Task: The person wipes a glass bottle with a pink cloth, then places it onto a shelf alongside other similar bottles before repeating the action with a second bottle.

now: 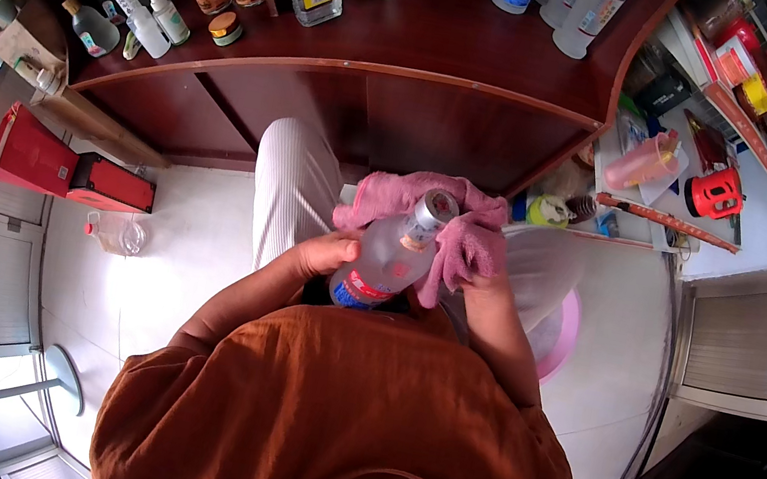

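Observation:
A frosted glass bottle [388,255] with a silver cap and a red and blue label is tilted in front of my body. My left hand [329,255] grips its side, the thumb lying on the glass. A pink cloth [390,199] drapes behind the bottle's neck and over to its right side. Bunched around the fingers of my right hand [487,281], the cloth touches the bottle near the neck; most of those fingers are hidden under it.
Ahead is a dark red wooden shelf [417,40] bearing glass bottles, white spray bottles and a small jar [225,29]. A pink basin [563,338] stands on the floor at right, red boxes [111,182] and a plastic jug [118,235] at left. A cluttered side shelf holds a red lantern-like item [714,193].

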`<state>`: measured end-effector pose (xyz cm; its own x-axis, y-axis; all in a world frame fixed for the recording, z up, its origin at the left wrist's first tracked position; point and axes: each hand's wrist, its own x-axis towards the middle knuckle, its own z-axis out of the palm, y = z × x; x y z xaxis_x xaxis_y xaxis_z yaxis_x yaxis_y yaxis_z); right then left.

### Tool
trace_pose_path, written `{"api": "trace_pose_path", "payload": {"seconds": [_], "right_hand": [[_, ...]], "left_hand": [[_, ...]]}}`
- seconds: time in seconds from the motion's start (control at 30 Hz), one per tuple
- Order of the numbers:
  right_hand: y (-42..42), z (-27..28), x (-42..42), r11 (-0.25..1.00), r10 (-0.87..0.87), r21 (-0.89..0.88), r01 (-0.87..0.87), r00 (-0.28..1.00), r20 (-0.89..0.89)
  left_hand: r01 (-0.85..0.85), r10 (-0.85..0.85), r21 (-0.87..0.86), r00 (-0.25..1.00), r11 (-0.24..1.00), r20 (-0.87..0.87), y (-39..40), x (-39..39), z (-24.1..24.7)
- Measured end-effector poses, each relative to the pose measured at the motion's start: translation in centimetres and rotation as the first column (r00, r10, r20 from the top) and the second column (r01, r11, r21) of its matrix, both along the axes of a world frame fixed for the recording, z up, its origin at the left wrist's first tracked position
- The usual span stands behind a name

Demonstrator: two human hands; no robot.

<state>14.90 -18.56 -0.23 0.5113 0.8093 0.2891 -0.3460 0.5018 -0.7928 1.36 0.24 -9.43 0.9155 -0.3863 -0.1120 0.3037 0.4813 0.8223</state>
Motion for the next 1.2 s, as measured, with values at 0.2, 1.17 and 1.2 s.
{"api": "trace_pose_path", "payload": {"seconds": [0.2, 1.17, 1.2], "right_hand": [[0.3, -0.7, -1.1, 0.99, -0.112, 0.064, 0.125, 0.977, -0.181], [2.6, 3.3, -2.5, 0.872, -0.402, -0.309, 0.38, 0.916, -0.007], [2.7, 1.9, -2.4, 0.886, -0.418, -0.245, 0.394, 0.907, -0.053]], "left_hand": [[-0.058, 0.059, 0.045, 0.998, 0.997, -0.025, -0.3, -0.5, 0.8], [-0.212, 0.217, 0.135, 0.976, 0.968, -0.021, -1.8, 0.9, 1.9], [-0.212, 0.216, 0.127, 0.976, 0.969, -0.019, -1.9, 0.9, 1.7]]}}
